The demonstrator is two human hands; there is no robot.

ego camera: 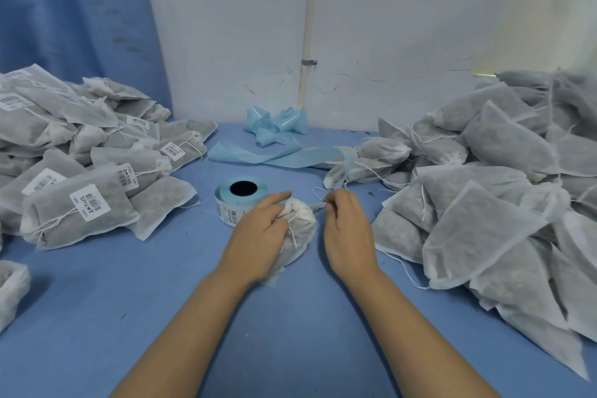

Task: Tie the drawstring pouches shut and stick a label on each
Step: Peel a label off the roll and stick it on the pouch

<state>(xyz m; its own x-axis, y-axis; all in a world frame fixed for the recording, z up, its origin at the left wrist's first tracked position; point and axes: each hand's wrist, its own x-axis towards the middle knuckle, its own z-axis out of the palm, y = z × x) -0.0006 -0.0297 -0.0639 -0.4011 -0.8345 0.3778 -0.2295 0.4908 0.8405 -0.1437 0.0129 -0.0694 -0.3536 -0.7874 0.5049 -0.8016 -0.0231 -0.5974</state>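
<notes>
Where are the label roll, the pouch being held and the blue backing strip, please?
label roll (pixel 238 204): head view, its front, just below the dark core.
pouch (pixel 303 227): head view, bare fabric below its gathered neck.
blue backing strip (pixel 255 153): head view, flat stretch behind the roll.

Cool, even light fills this corner and gives everything a bluish cast; nothing is dim. The one warm spot is a pale yellowish glow on the wall (pixel 533 19) at upper right, hazy and washed out. Shadows are soft and short: a faint one on the table (pixel 161 317) under the pouch (pixel 302 229) gripped by the left hand (pixel 258 236), darker ones beneath the left heap (pixel 80 171). The right heap (pixel 484 203) smears towards the edge of view. The drawstring (pixel 318 194) pinched by the right hand (pixel 347 229) is barely traceable. The labels (pixel 90 207) look crisp, their print unreadable. The pipe (pixel 308 26) leans and the curtain (pixel 74 26) bows with lens distortion.
</notes>
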